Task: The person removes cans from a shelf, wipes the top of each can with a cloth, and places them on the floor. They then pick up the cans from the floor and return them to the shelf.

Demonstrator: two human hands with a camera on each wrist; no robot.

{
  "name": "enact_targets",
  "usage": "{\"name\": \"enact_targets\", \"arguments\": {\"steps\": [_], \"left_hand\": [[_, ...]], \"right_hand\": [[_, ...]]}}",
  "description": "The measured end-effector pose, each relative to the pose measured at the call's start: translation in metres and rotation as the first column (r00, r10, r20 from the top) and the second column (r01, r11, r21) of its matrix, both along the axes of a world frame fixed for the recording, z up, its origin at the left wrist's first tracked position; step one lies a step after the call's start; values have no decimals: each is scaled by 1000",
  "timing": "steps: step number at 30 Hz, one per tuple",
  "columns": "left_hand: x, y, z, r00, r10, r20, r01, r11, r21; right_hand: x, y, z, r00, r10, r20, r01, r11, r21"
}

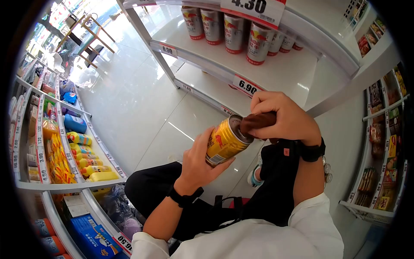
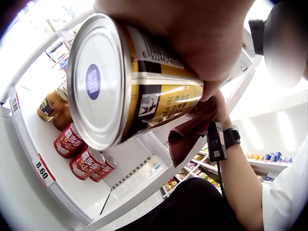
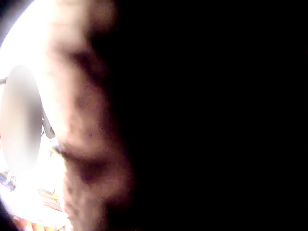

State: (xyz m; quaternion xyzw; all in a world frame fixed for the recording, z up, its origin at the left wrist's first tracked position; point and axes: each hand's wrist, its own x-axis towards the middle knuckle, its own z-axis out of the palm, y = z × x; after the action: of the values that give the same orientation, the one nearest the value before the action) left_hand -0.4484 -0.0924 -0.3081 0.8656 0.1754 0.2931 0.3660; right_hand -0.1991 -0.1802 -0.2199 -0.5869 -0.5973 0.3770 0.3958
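Note:
A yellow can (image 1: 224, 142) lies tilted in the left hand (image 1: 199, 162), its top toward the right. The fingers and thumb curl round its sides. The right hand (image 1: 282, 118) pinches a brown cloth (image 1: 258, 122) against the can's top rim. In the left wrist view the can's silver base (image 2: 96, 82) faces the camera, and the cloth (image 2: 185, 137) hangs beyond it. Dark blur fills most of the right wrist view, so the fingertips there are hidden.
A white shelf (image 1: 211, 64) ahead carries silver-and-red cans (image 1: 258, 43). Red cans (image 2: 86, 162) stand on a lower shelf. Shelves with yellow bottles (image 1: 92, 166) and a blue box (image 1: 92, 235) are at the left, packaged goods (image 1: 390, 164) at the right.

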Motion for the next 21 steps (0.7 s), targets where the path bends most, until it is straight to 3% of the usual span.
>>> {"name": "enact_targets", "arguments": {"steps": [2,6,8,19,21], "left_hand": [[0,2,-9,995,-40,88,38,999,28],[-1,1,-19,992,-54,116,51,998,33],[4,1,-20,959,-74,273,48,994,101],[6,-5,-27,923,-63,379,81,996,-30],[5,-5,-25,926,-64,373,89,995,-49]], "right_hand": [[-2,-3,-2,988,-38,149,9,982,188],[-10,0,-6,977,-184,112,133,924,359],[-10,6,-12,932,-282,-228,354,843,405],[-4,0,-11,941,-146,-306,274,859,433],[-8,4,-14,918,-82,-389,264,856,444]]}}
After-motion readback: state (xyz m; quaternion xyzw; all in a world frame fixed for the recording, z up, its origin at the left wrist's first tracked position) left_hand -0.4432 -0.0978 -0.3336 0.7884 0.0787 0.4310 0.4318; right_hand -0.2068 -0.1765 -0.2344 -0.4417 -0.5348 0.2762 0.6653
